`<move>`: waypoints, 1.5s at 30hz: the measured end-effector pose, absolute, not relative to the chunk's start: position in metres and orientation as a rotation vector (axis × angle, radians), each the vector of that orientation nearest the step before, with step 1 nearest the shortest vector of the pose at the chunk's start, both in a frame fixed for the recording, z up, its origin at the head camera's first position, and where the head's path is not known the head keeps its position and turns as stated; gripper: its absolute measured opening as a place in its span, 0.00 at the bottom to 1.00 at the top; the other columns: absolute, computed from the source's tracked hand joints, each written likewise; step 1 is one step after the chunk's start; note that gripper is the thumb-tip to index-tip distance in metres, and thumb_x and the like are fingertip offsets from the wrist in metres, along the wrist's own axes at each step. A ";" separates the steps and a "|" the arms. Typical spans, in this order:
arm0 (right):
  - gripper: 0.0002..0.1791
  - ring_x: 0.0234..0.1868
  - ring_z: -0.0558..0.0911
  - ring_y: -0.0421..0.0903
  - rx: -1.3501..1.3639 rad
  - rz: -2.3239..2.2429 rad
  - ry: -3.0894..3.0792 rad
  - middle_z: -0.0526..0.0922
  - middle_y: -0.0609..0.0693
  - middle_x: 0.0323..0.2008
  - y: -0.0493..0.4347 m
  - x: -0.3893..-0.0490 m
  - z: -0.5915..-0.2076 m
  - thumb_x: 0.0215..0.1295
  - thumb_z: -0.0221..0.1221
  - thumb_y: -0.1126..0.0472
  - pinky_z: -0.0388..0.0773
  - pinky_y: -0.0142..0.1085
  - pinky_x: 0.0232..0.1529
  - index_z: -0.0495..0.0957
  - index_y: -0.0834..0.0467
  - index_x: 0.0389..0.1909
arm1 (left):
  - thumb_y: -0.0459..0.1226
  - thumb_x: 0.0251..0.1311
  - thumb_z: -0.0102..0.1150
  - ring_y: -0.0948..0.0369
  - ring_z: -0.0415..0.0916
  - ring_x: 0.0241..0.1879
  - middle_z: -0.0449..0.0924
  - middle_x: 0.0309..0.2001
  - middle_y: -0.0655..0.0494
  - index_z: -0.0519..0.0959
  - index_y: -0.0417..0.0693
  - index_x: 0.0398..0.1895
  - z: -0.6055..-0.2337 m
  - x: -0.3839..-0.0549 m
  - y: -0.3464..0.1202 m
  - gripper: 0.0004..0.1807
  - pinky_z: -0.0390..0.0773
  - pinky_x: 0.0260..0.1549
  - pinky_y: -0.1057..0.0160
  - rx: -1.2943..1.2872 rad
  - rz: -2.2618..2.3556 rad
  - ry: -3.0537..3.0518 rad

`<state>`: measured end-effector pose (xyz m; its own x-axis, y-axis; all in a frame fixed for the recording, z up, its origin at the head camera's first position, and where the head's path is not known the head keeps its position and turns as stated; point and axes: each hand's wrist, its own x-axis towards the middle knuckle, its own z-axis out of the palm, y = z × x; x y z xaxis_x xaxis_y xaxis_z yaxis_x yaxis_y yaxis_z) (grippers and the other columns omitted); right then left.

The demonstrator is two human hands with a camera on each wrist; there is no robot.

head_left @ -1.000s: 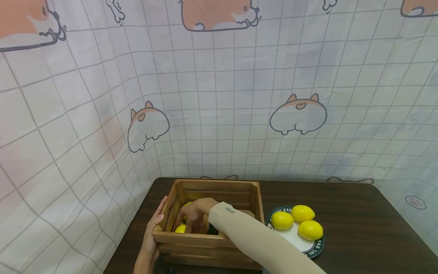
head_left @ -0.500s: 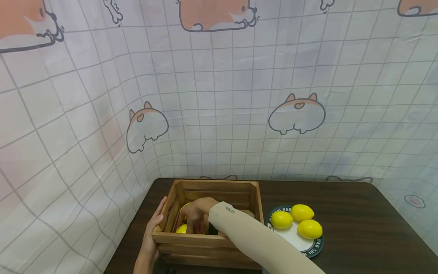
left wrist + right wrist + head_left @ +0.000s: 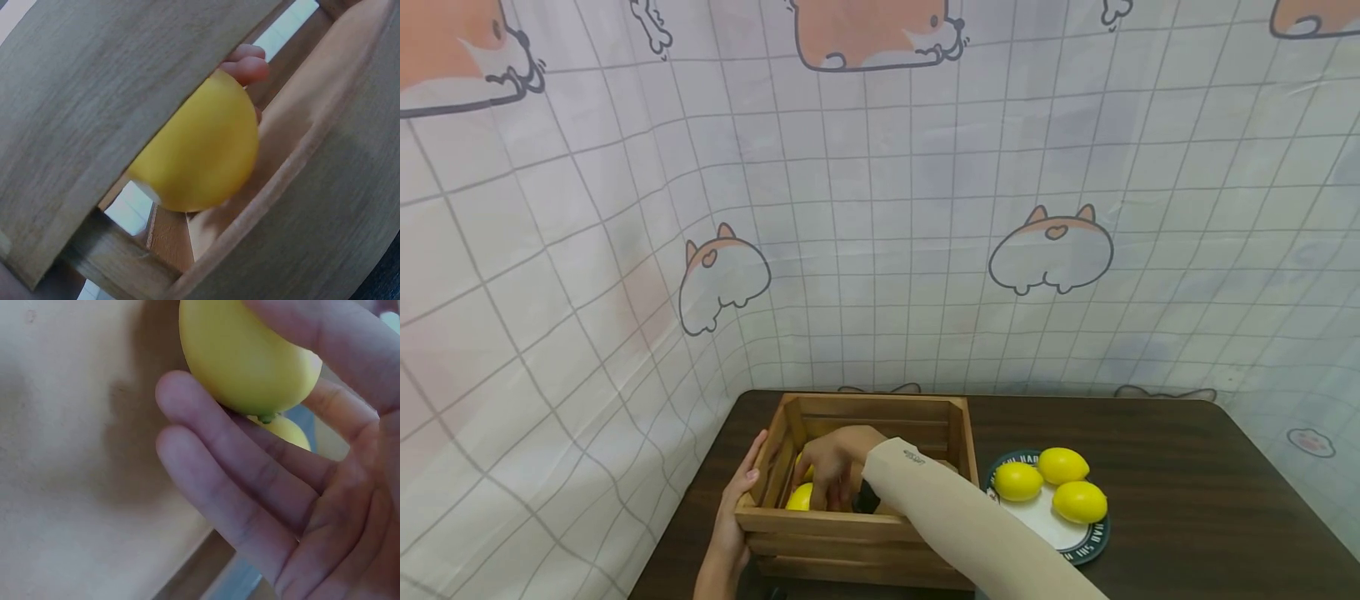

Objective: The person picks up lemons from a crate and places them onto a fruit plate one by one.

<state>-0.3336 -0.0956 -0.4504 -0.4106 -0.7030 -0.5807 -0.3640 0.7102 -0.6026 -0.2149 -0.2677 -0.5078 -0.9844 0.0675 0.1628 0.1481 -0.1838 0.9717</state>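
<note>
My right hand point(image 3: 833, 467) reaches down into a wooden slatted crate point(image 3: 850, 522), its forearm in a beige sleeve. In the right wrist view its thumb and fingers close about a yellow lemon point(image 3: 244, 356), stem end showing. Another lemon point(image 3: 289, 432) peeks out behind that one. From the head, a lemon point(image 3: 800, 497) shows beside the hand at the crate's front left. Through the slats, the left wrist view shows a lemon point(image 3: 206, 144) with fingertips point(image 3: 247, 65) at its upper edge. My left hand point(image 3: 730, 512) lies along the crate's left wall, fingers straight against the outside.
Right of the crate, a round plate point(image 3: 1097, 542) with a dark lettered rim bears three lemons point(image 3: 1079, 502). Both stand on a dark wooden table point(image 3: 1195, 492). Behind hangs a white gridded cloth point(image 3: 880, 292) with cartoon dogs.
My right hand and sleeve have shifted slightly to the right inside the crate. The left hand stays at the left wall, and the plate of lemons is unchanged.
</note>
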 end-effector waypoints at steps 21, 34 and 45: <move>0.36 0.38 0.89 0.47 -0.904 -0.659 2.003 0.84 0.50 0.43 -0.076 -0.331 -0.416 0.56 0.74 0.63 0.87 0.39 0.42 0.76 0.54 0.68 | 0.47 0.79 0.34 0.43 0.30 0.82 0.33 0.85 0.48 0.47 0.58 0.84 -0.506 -0.216 -0.266 0.33 0.34 0.73 0.27 -0.296 -2.373 -1.970; 0.36 0.39 0.89 0.49 -0.978 -0.734 2.011 0.84 0.50 0.45 -0.064 -0.331 -0.399 0.57 0.73 0.65 0.87 0.41 0.43 0.75 0.57 0.69 | 0.46 0.80 0.32 0.45 0.31 0.81 0.32 0.85 0.50 0.45 0.59 0.84 -0.506 -0.216 -0.267 0.32 0.39 0.74 0.34 -0.325 -2.391 -1.970; 0.35 0.36 0.87 0.45 -1.116 -0.795 2.034 0.79 0.46 0.53 -0.050 -0.326 -0.383 0.57 0.74 0.62 0.87 0.40 0.42 0.76 0.58 0.67 | 0.46 0.79 0.32 0.44 0.28 0.82 0.31 0.85 0.49 0.47 0.60 0.84 -0.507 -0.215 -0.267 0.32 0.33 0.73 0.27 -0.312 -2.402 -1.960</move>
<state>-0.3256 -0.0496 -0.3829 -0.4053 -0.8747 -0.2660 -0.4622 0.4471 -0.7658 -0.2148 -0.2674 -0.5073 -0.9796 0.1059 0.1707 0.1460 -0.2081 0.9671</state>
